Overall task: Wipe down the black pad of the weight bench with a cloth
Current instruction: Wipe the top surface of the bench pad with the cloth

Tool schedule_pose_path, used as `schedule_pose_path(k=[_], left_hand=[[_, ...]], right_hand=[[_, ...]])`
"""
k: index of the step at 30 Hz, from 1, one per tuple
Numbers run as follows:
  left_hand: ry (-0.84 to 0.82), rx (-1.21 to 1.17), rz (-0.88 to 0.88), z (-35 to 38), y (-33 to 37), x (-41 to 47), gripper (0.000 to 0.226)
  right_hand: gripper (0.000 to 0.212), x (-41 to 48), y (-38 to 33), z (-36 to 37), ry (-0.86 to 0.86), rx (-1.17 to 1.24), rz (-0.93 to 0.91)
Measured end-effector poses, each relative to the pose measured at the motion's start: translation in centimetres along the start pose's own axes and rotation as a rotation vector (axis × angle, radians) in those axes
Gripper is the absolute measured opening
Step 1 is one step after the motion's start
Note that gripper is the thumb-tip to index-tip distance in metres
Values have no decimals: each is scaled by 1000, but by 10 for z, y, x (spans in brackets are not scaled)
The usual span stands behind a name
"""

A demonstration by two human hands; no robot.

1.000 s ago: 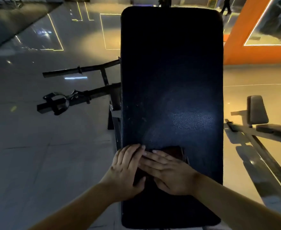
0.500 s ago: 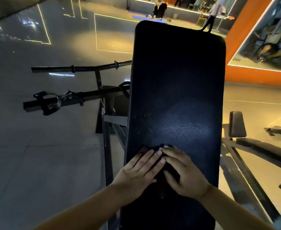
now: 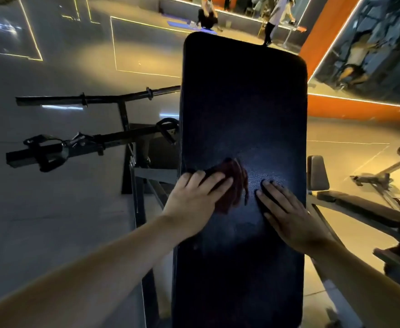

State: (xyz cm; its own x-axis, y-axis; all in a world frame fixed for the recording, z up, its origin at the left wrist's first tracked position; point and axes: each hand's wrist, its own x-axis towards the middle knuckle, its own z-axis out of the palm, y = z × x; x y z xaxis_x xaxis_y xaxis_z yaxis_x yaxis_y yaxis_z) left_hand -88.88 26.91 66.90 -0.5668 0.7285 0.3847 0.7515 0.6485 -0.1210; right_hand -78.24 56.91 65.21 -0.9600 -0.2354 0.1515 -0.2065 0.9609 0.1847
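Observation:
The long black bench pad (image 3: 241,102) runs away from me down the middle of the view. A dark red cloth (image 3: 235,183) lies crumpled on its left-centre part. My left hand (image 3: 194,200) presses flat on the cloth's left half, fingers spread, near the pad's left edge. My right hand (image 3: 286,214) lies flat on the bare pad to the right of the cloth, close to the right edge, with nothing in it. Part of the cloth is hidden under my left palm.
Black bars and a strap handle (image 3: 52,152) of the bench frame stick out on the left. Another bench (image 3: 359,204) stands at the right. Two people (image 3: 272,22) are at the far end of the glossy floor, by an orange wall (image 3: 322,39).
Both hands were together on the cloth. Now my right hand has slid off it to the right onto the bare pad, and my left hand has pushed the cloth up and to the left.

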Motion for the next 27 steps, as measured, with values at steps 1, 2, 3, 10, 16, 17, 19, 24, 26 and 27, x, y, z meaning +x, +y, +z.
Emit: schedule_pose_path(k=[1, 2, 3, 10, 16, 17, 19, 24, 26, 27], left_hand=[[-13, -33, 58, 9, 12, -21, 63], [-24, -41, 117, 17, 22, -44, 58], [-38, -29, 184, 25, 29, -63, 54], [52, 86, 53, 6, 0, -5, 80], [122, 0, -117, 19, 34, -6, 65], [90, 2, -34, 27, 49, -28, 62], [-8, 13, 136, 46, 74, -78, 52], [3, 62, 404, 41, 78, -84, 51], [149, 96, 232, 29, 64, -33, 50], [218, 68, 59, 24, 58, -6, 48]], right_hand=[[61, 1, 2, 0, -2, 0, -9], [61, 2, 3, 0, 14, -7, -13], [60, 4, 4, 1, 39, -16, -18], [60, 15, 23, 8, 116, -41, -140], [60, 17, 29, 20, 194, 43, -208], [59, 18, 29, 21, 223, 62, -223], [58, 19, 30, 22, 274, 93, -239], [55, 20, 37, 22, 278, 185, -305], [52, 21, 48, 16, 253, 223, -369], [52, 22, 57, 13, 249, 210, -395]])
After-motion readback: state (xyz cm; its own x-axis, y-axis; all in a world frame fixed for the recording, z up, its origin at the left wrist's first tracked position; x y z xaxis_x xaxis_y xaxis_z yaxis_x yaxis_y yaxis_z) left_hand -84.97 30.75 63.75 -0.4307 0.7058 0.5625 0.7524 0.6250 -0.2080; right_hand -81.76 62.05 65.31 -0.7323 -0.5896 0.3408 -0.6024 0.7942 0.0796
